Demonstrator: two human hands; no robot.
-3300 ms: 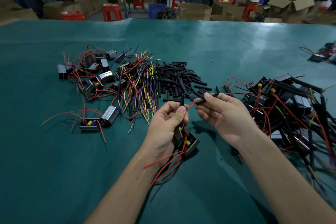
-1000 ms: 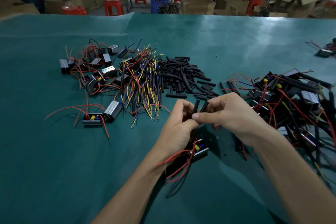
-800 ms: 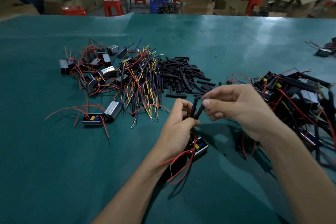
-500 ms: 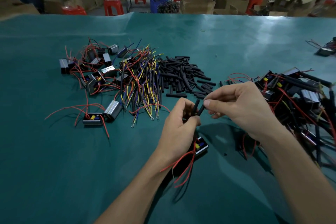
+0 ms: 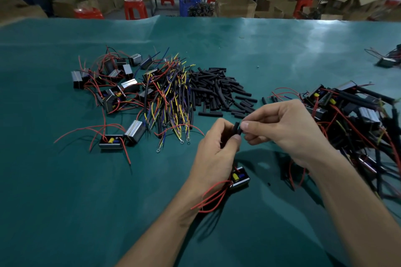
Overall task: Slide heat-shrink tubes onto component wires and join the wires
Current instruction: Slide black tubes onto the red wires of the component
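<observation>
My left hand [image 5: 213, 155] holds two short black heat-shrink tubes [image 5: 237, 129] upright between thumb and fingers. A small black component box [image 5: 239, 178] with a yellow part hangs below that hand, its red wires [image 5: 211, 198] trailing toward my wrist. My right hand [image 5: 286, 131] pinches the top of the tubes with thumb and forefinger. The wire ends inside the tubes are hidden by my fingers.
On the green mat [image 5: 65, 201] lie a pile of loose black tubes [image 5: 217, 91], a bundle of coloured wires [image 5: 171, 97], several component boxes with red wires [image 5: 112, 84] at the left, and a heap of assembled units [image 5: 351, 119] at the right. Boxes, stools and a person are beyond the table.
My hands have closed together at the tubes. My right hand pushed the second tube down beside the first, so less of both tubes shows above my left fingers.
</observation>
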